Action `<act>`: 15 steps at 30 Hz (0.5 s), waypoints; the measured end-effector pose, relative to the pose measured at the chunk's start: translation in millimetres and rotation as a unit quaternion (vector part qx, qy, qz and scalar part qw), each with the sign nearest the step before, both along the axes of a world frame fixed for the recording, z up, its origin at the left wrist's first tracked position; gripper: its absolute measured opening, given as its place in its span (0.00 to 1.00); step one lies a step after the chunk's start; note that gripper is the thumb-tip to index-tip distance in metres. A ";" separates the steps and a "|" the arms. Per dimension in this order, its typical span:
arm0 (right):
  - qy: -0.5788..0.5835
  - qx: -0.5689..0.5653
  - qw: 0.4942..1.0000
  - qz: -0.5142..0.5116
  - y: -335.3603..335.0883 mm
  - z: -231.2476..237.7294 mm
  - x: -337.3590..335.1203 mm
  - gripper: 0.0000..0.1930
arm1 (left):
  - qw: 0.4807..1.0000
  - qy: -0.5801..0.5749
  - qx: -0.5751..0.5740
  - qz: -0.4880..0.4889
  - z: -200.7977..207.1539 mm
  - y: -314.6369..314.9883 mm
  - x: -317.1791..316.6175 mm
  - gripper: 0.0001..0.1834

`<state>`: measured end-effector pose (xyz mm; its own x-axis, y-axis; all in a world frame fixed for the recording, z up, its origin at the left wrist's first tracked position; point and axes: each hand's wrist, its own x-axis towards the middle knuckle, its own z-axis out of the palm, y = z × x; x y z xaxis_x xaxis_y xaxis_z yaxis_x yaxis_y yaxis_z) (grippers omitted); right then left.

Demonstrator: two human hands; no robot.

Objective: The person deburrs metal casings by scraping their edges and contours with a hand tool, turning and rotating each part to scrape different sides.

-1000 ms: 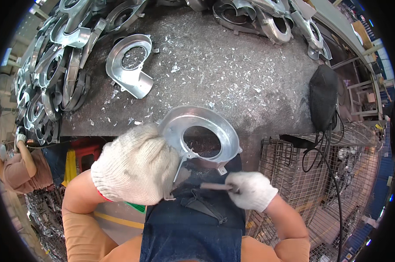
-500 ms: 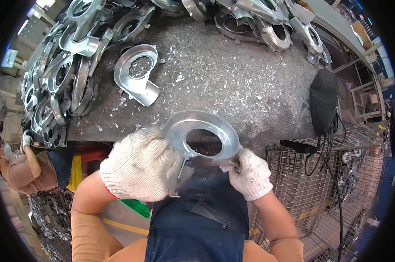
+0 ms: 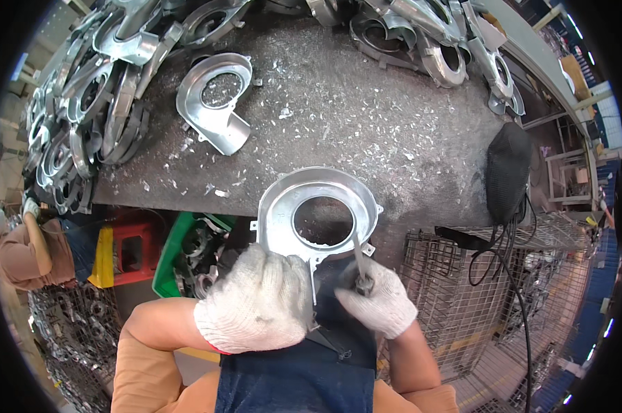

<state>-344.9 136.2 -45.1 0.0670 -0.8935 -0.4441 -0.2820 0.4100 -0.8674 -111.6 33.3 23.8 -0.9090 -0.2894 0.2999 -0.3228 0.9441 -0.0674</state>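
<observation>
My left hand [image 3: 259, 303], in a white knit glove, is closed around the outlet end of a silver metal volute housing [image 3: 276, 213]. The housing's ring is tilted up at the table's near edge, its round opening facing me. My right hand [image 3: 383, 303], gloved as well, grips a thin metal blade [image 3: 359, 258], like a scraper or file. Its tip points up at the lower right of the ring's inner rim; whether it touches the rim I cannot tell. Another volute housing [image 3: 194, 93] lies on the table beyond my left hand.
Metal shavings litter the dark tabletop [image 3: 393, 151]. Housings are heaped at the left [image 3: 83, 103] and far right [image 3: 435, 48]. A black mesh-covered object [image 3: 509, 172] with cables sits by the right edge. Below are wire cages [image 3: 448, 296] and a green bin [image 3: 165, 268]. A person [image 3: 25, 251] is at the far left.
The housing has turned more upright and its ring faces me more. My right hand has left the housing's right edge, moved lower, and now shows the blade raised toward the opening.
</observation>
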 end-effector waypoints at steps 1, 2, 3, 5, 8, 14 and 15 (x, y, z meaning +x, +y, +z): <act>0.016 0.019 0.999 -0.044 -3.5 -6.6 3.5 0.08 | 0.999 -0.038 -0.021 -0.017 -2.2 3.1 -0.8 0.16; 0.033 0.037 0.995 -0.089 -6.4 -11.1 4.9 0.08 | 0.999 -0.033 -0.018 -0.012 -1.7 4.6 -3.2 0.16; 0.026 0.050 0.993 -0.103 -8.8 -11.9 3.8 0.08 | 0.999 -0.045 -0.021 -0.020 2.1 5.7 -6.8 0.17; 0.052 0.012 0.994 -0.091 -8.1 -12.9 10.3 0.08 | 0.996 -0.075 -0.034 -0.029 11.1 8.4 -8.9 0.18; 0.048 -0.015 0.996 -0.067 -9.0 -10.1 21.6 0.09 | 0.998 -0.056 -0.001 -0.011 11.0 13.0 -10.5 0.19; 0.078 -0.001 0.986 -0.147 -2.5 -14.8 15.8 0.07 | 0.999 -0.044 0.007 -0.003 2.5 20.7 -11.1 0.22; 0.051 0.006 0.984 -0.168 -1.8 -19.8 9.9 0.07 | 0.999 -0.042 0.008 -0.002 3.1 21.6 -13.2 0.22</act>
<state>-335.0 134.4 -64.9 -0.2773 -0.8520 -0.4440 -0.2129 0.5051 -0.8364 -124.7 54.8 26.9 -0.9315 -0.2907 0.2185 -0.3137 0.9462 -0.0786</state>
